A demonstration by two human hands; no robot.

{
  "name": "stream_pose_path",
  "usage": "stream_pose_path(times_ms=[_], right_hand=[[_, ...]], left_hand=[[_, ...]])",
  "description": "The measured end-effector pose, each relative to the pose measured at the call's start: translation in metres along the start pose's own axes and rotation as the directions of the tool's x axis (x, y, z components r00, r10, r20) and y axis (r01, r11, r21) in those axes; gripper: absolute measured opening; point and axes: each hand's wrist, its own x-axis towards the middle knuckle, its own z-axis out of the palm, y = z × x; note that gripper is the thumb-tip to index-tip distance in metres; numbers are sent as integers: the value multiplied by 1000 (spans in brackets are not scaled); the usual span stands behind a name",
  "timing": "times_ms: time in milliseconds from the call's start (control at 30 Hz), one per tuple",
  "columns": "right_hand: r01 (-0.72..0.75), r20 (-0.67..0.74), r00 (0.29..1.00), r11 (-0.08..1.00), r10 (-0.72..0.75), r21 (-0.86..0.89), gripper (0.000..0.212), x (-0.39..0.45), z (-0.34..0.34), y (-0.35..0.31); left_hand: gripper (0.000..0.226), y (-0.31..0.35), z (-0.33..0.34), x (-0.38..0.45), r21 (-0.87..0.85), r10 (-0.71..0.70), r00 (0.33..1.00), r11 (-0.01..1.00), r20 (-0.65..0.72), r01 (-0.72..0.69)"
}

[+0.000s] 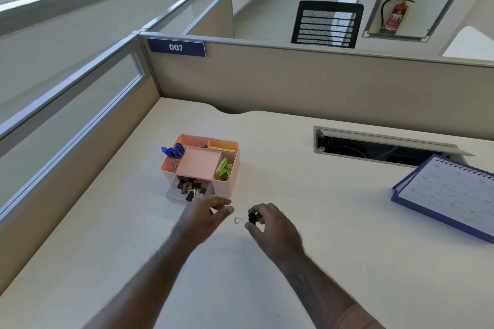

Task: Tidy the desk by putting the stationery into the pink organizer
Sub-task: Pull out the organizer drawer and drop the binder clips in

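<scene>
Binder clip [247,219], small, black body with silver wire handles pointing left, pinched between thumb and fingers of right hand [270,224] just above the desk [294,168]. Left hand [205,215] beside it, fingers loosely spread, empty, hovering at the front of the pink organizer [199,161]. Organizer's clear drawer [187,191] is pulled open, full of black binder clips. Top compartments hold blue markers [173,151], green stapler [223,169]. Spiral calendar [449,192] lies well apart at right.
</scene>
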Motion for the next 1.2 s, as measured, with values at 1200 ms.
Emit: stream_pose_path(times_ms=[1200], right_hand=[[-49,-65,997,999,48,-18,27,-3,-4,-12]], left_hand=[[9,-37,-42,27,751,123,963,652,-240,104]])
